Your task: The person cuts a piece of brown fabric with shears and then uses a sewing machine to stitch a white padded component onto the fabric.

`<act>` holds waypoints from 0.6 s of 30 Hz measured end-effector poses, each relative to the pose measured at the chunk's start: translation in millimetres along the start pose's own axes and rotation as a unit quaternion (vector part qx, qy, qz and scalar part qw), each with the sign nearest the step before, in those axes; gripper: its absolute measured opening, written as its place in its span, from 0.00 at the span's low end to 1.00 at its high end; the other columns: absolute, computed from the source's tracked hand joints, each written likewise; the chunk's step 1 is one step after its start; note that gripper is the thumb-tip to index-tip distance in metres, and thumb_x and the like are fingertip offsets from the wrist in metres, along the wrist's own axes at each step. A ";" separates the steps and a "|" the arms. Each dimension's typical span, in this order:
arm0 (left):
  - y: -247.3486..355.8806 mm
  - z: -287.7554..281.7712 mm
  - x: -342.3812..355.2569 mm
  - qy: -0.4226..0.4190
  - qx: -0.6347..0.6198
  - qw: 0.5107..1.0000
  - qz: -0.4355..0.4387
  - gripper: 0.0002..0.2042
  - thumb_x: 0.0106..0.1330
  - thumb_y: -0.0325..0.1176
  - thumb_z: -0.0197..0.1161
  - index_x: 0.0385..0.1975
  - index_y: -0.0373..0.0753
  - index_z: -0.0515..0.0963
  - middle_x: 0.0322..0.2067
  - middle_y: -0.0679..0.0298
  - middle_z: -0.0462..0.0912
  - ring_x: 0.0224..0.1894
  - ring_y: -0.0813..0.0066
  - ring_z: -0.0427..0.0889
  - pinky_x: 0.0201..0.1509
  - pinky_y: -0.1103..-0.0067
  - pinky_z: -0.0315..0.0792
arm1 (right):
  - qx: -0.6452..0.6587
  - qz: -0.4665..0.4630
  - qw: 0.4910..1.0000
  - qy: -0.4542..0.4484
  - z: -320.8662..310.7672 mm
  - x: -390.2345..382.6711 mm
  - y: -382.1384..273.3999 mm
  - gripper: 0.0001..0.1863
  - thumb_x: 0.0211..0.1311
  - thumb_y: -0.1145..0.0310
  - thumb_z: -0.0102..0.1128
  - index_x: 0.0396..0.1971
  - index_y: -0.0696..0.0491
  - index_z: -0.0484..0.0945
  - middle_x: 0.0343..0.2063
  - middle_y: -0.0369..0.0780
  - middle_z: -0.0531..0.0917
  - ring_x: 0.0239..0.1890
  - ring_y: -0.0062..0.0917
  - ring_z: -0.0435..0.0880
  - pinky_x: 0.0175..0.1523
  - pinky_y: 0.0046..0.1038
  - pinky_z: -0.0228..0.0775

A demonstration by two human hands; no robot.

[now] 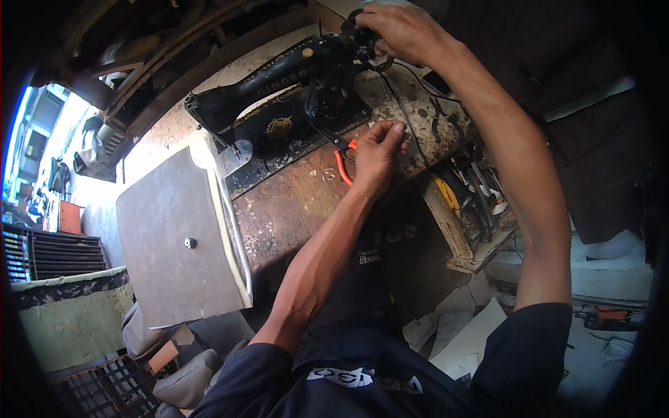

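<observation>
A black sewing machine (279, 87) with worn gold decoration stands across the wooden table (293, 216). At the machine's right end, my right hand (411, 35) has its fingers closed round the dark handwheel (354, 31). My left hand (380, 150) hovers over the table's near side, thumb and fingers pinched together. A pale thread seems to run down toward it, but what the fingertips hold is too small to make out. Partly behind that hand lie scissors with orange-red handles (343, 167). A grey padded panel (167, 209) rests at the table's left end, with a small dark round piece (190, 243) on it.
An open wooden drawer (453, 230) of tools, one yellow-handled (446, 191), juts out at right. Dark pliers-like tools (436, 118) and a black cable (404, 111) lie beyond my left hand. A slatted dark rack (63, 254) stands at far left.
</observation>
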State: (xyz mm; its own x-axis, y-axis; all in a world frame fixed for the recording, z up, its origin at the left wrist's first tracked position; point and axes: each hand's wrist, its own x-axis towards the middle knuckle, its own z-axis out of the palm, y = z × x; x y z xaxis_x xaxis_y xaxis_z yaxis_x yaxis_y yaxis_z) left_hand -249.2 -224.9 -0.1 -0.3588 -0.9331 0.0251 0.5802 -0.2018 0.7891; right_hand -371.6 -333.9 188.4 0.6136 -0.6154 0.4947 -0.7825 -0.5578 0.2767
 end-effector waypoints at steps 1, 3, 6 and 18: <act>-0.2 0.8 -0.1 -0.001 -0.001 1.000 0.002 0.11 0.72 0.38 0.67 0.43 0.36 0.80 0.31 0.70 0.80 0.31 0.82 0.77 0.38 0.85 0.71 | 0.004 -0.010 1.000 0.005 0.1 -0.4 1.8 0.12 0.53 0.74 0.64 0.39 0.52 0.80 0.38 0.44 0.83 0.43 0.44 0.85 0.47 0.42 0.78; 0.2 0.8 -0.5 -0.001 0.007 1.000 -0.006 0.11 0.73 0.38 0.67 0.43 0.37 0.80 0.32 0.71 0.80 0.31 0.83 0.77 0.38 0.85 0.70 | -0.002 0.018 1.000 -0.024 0.6 -0.4 0.6 0.18 0.50 0.75 0.69 0.44 0.51 0.80 0.41 0.40 0.83 0.46 0.41 0.85 0.50 0.40 0.79; 1.7 -1.1 -0.7 -0.001 0.005 1.000 -0.007 0.10 0.73 0.38 0.66 0.42 0.37 0.80 0.32 0.71 0.80 0.31 0.83 0.77 0.38 0.85 0.70 | -0.007 0.050 0.997 -0.062 -2.2 2.0 -3.8 0.26 0.46 0.75 0.74 0.49 0.51 0.80 0.44 0.36 0.83 0.49 0.38 0.84 0.55 0.39 0.79; -0.1 -0.8 0.0 -0.011 -0.001 1.000 -0.009 0.10 0.73 0.38 0.66 0.41 0.38 0.80 0.33 0.71 0.81 0.32 0.83 0.77 0.38 0.85 0.71 | 0.000 0.044 0.997 -0.063 -3.6 2.4 -4.0 0.23 0.47 0.73 0.74 0.47 0.50 0.80 0.42 0.37 0.83 0.48 0.39 0.85 0.51 0.40 0.79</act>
State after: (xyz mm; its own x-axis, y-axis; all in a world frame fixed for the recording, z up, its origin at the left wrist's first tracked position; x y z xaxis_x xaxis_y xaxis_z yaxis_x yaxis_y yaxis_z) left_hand -248.7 -225.2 -0.7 -0.3851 -0.9225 0.0246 0.5749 -0.2190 0.7883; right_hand -367.4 -331.1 191.5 0.5517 -0.7266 0.4096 -0.8334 -0.4996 0.2363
